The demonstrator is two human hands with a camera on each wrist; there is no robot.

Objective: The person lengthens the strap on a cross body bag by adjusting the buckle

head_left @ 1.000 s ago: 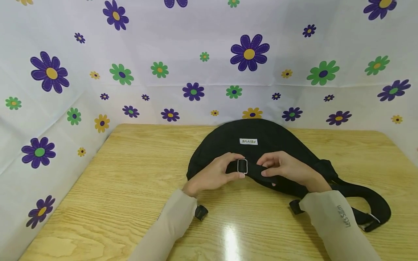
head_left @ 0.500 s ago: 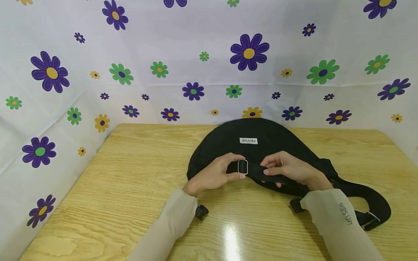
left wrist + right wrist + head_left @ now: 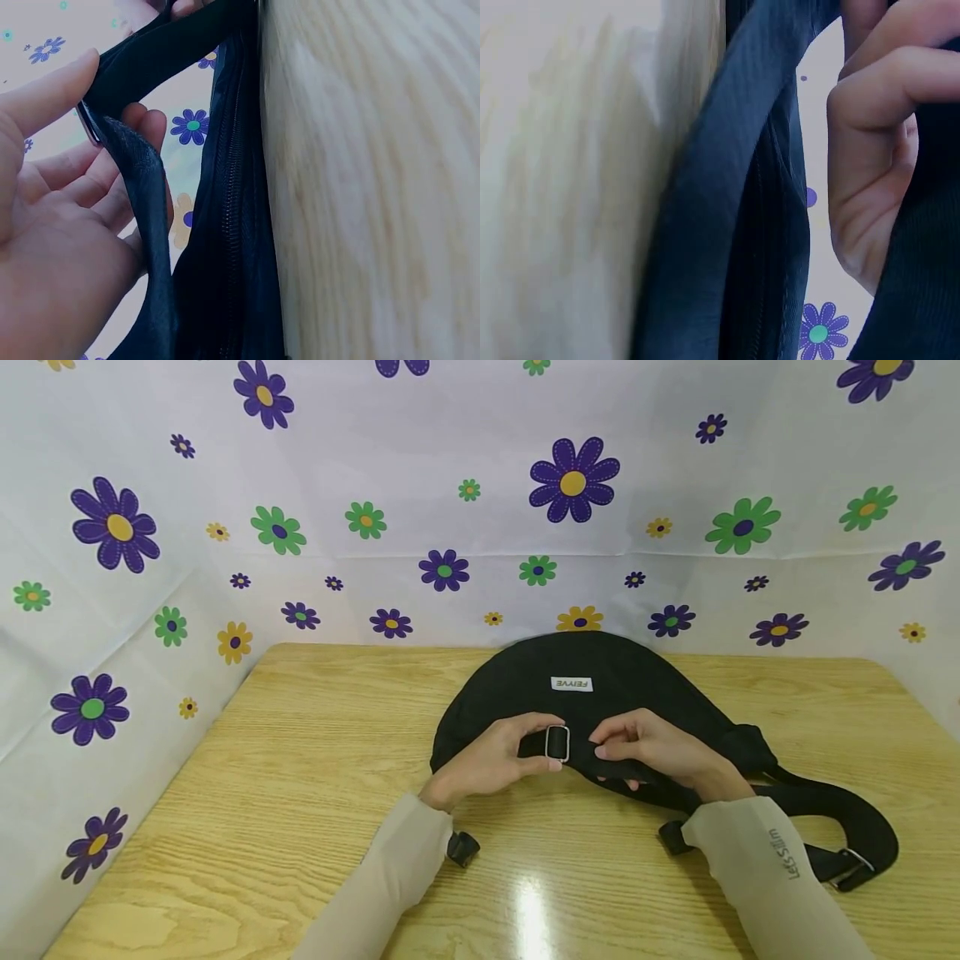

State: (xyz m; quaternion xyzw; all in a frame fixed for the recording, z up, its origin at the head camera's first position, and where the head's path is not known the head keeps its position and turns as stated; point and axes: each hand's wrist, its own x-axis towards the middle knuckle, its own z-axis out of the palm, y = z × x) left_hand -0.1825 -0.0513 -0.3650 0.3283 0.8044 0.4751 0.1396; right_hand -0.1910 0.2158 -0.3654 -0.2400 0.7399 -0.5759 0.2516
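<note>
Black fabric bag (image 3: 600, 693), crescent shaped, lies flat toward the back middle of the wooden table (image 3: 262, 760), white label facing up. Its strap (image 3: 840, 814) loops off to the right and comes back across the front of the bag. Left hand (image 3: 487, 764) pinches the strap at the metal buckle (image 3: 557, 743), thumb on the near side, fingers over the top; left wrist view shows the webbing running through its fingers (image 3: 112, 172). Right hand (image 3: 652, 747) grips the strap just right of the buckle, fingers curled round it; right wrist view shows a bent finger (image 3: 870, 120) hooked on the webbing. Both hands are clamped on the strap, neither on the bag body.

Handling, judged: bag looks soft, light, floppy, no stiff frame, so it would sag if lifted by one end. Webbing is flat and limp, probably slides through the buckle with some friction. Buckle is the only hard part, small and smooth, best held by its edges. Strap is the sensible hold close to the buckle; the zip line (image 3: 232, 225) along the bag edge gives little to hold.

A second metal ring (image 3: 855, 864) sits at the far right bend of the strap, and a black clip (image 3: 462, 847) lies beside the left sleeve.
</note>
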